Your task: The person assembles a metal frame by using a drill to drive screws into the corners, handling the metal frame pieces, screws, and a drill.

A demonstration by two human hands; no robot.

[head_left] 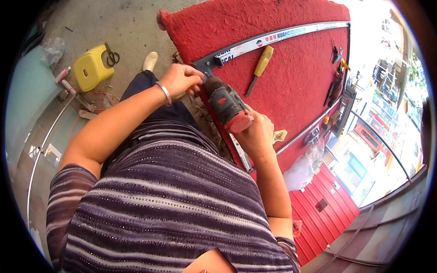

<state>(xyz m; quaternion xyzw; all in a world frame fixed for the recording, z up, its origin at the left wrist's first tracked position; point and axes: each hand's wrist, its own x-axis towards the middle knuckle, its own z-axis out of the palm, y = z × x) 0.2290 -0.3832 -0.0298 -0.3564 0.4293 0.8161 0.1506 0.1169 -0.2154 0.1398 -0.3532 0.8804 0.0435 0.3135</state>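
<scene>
My right hand [257, 135] grips a dark cordless drill [224, 103] with a red rear end. The drill's nose points toward the corner of a dark metal frame [207, 63] lying on a red fabric-covered table [200, 29]. Beside that nose, my left hand [181, 80] has its fingers curled together at the frame corner; whatever they pinch is too small to make out. Printed white film [282, 35] covers part of the frame's far bar. Inside the frame lies a yellow-handled tool [262, 63] with a narrow flat blade.
Several hand tools [337, 84] lie along the table's right side. A clear plastic bag [302, 170] hangs near the right edge. On the floor at left stands a yellow stool [88, 68] with dark-handled scissors [112, 57] on it. Glass panels [32, 91] lean further left.
</scene>
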